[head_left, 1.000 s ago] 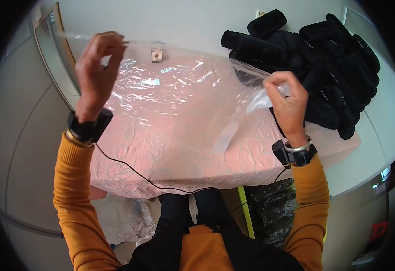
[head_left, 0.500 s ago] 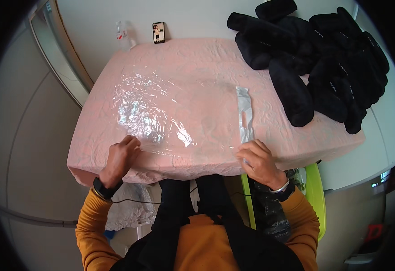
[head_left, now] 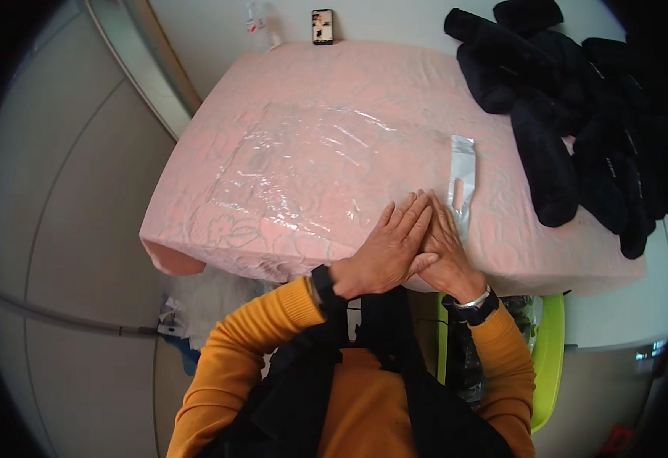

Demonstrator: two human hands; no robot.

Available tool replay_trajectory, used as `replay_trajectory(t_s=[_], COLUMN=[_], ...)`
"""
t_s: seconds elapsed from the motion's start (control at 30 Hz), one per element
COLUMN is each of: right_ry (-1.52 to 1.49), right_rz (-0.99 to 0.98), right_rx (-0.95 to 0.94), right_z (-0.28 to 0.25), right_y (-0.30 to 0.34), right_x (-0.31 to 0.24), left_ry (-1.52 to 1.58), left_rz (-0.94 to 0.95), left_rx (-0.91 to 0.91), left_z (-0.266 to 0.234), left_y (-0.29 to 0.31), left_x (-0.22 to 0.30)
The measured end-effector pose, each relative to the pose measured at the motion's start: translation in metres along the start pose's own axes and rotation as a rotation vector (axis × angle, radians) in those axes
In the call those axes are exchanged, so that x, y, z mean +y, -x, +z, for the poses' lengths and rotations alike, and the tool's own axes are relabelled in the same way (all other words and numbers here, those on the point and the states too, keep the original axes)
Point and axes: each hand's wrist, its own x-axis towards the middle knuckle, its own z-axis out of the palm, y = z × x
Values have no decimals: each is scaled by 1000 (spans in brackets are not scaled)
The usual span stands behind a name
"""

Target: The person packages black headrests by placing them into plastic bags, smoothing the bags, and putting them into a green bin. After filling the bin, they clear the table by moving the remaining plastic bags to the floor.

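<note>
A clear plastic bag (head_left: 296,164) lies spread on the pink patterned cloth. Along its right end runs a silvery-white strip (head_left: 463,156) with a slot-shaped hole. My left hand (head_left: 387,248) rests flat near the table's front edge, fingers stretched out and pointing away from me. It partly overlaps my right hand (head_left: 450,259), whose fingers also lie extended beside the lower end of the strip. Neither hand grips anything. The bag's near right corner is hidden under the hands.
Black plush cushions (head_left: 547,164) are heaped at the right. A phone (head_left: 322,27) and a clear bottle (head_left: 257,29) stand at the back. Below the table are a lime-green bin (head_left: 551,359) with dark packaged things and, at left, crumpled clear plastic (head_left: 219,301).
My left hand has come across from the bag's left side to meet my right hand. Both have flattened out, and the bag now lies smoother. The view has shifted left.
</note>
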Motion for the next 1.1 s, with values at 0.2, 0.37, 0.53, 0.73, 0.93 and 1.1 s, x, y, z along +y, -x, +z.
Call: replay_trajectory(t_s=[0.2, 0.37, 0.53, 0.73, 0.93, 1.1], right_ry=[-51, -39, -15, -24, -30, 32], right_rz=[55, 73, 62, 59, 109, 222], right_rx=[-116, -151, -134, -168, -178, -11], right_z=[-9, -11, -11, -20, -36, -20], right_y=[3, 4, 9, 26, 41, 26], right_x=[3, 3, 8, 22, -3, -37], left_ry=[-337, -362, -413, -453, -690, -781], left_rz=[-70, -448, -718, -689, -654, -318], left_rx=[-255, -309, -236, -179, -82, 38], left_z=[-27, -95, -142, -144, -155, -116], left_y=[25, 65, 116, 163, 166, 104], left_x=[-50, -113, -153, -140, -139, -95])
